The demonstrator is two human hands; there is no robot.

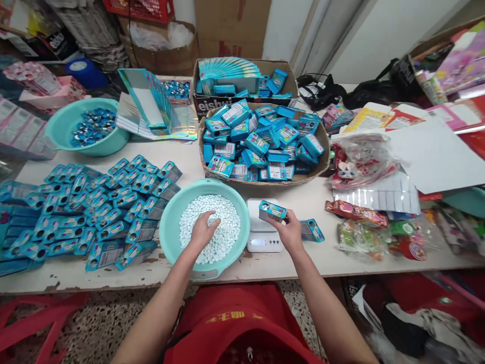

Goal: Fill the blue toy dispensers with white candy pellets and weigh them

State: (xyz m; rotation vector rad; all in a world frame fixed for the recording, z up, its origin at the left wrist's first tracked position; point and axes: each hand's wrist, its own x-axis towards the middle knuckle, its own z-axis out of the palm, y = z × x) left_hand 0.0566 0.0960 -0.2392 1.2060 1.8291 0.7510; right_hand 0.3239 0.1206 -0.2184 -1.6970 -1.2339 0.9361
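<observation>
My left hand (pixel 205 231) reaches into a turquoise basin (pixel 168 237) of small white candies (pixel 223 230), fingers apart on the surface of the pile. Between the fingers of my right hand (pixel 288 227) is a small blue candy box (pixel 273 210) with a round opening in its top. It is held over a white digital scale (pixel 265 242), whose lit display shows but cannot be read. Just right of that hand, another blue box (pixel 312 230) lies on the table.
Many blue boxes (pixel 125 197) stand at left. A cardboard carton (pixel 322 167) heaped with blue boxes is behind the scale. Back left sits a basin (pixel 53 129) of shiny blue lids. Wrapped packets (pixel 364 237) and white sheets (pixel 428 156) lie at right.
</observation>
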